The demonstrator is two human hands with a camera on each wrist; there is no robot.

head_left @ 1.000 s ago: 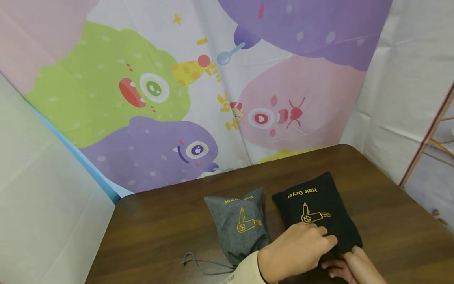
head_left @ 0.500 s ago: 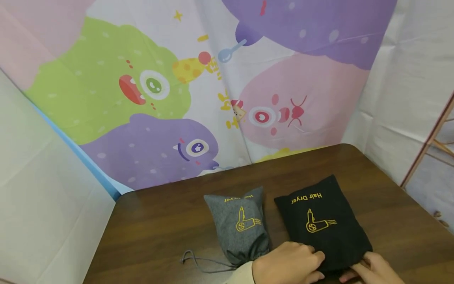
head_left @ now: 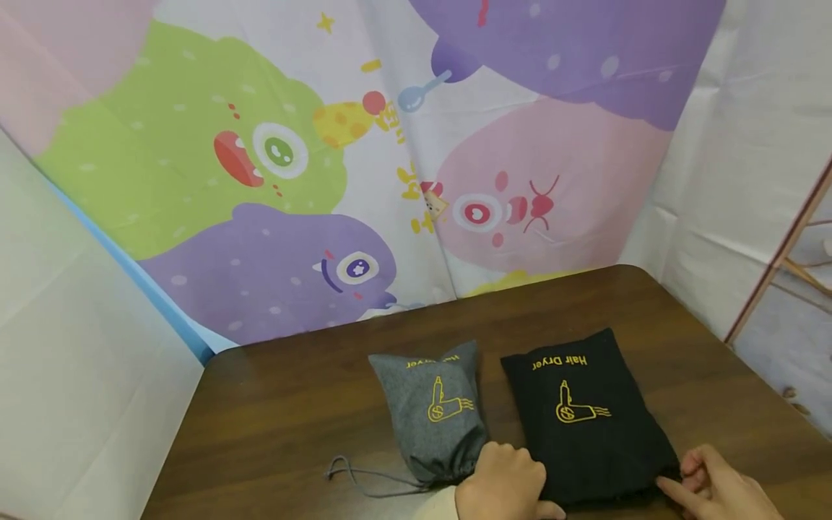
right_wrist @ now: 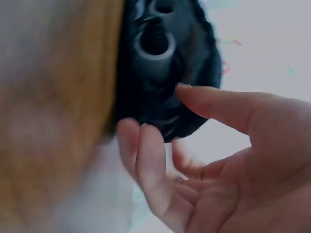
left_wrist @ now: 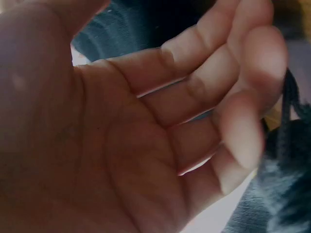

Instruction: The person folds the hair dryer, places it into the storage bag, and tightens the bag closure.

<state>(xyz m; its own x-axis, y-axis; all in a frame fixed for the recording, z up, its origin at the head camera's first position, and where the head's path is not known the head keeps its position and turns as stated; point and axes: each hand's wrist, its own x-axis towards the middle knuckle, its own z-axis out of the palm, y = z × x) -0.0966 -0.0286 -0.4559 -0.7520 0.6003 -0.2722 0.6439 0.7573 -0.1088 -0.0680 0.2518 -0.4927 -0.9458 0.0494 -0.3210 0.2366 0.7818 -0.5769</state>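
A black cloth bag (head_left: pixel 601 448) with a yellow hair dryer print lies on the table, its mouth toward me. My right hand (head_left: pixel 711 487) is at the mouth's right corner. In the right wrist view my right thumb and fingers pinch around the edge of the black bag (right_wrist: pixel 194 63); inside the mouth shows a pale tube end (right_wrist: pixel 155 56) with a dark opening. Between the bags rests my left hand (head_left: pixel 503 480), thumb near the black bag's lower left edge. The left wrist view shows my left palm (left_wrist: pixel 131 126), fingers loosely bent and holding nothing.
Left of the black bag lies a grey drawstring bag (head_left: pixel 409 422) with a similar print, gathered at its near end. Its cord (head_left: pixel 390 495) trails left over the brown table (head_left: pixel 273 412). A cartoon backdrop (head_left: pixel 403 267) hangs behind the table's far edge.
My left hand has moved left off the black bag's near part, toward the grey bag. My right hand has shifted right along the mouth's edge. More of the black bag now shows.
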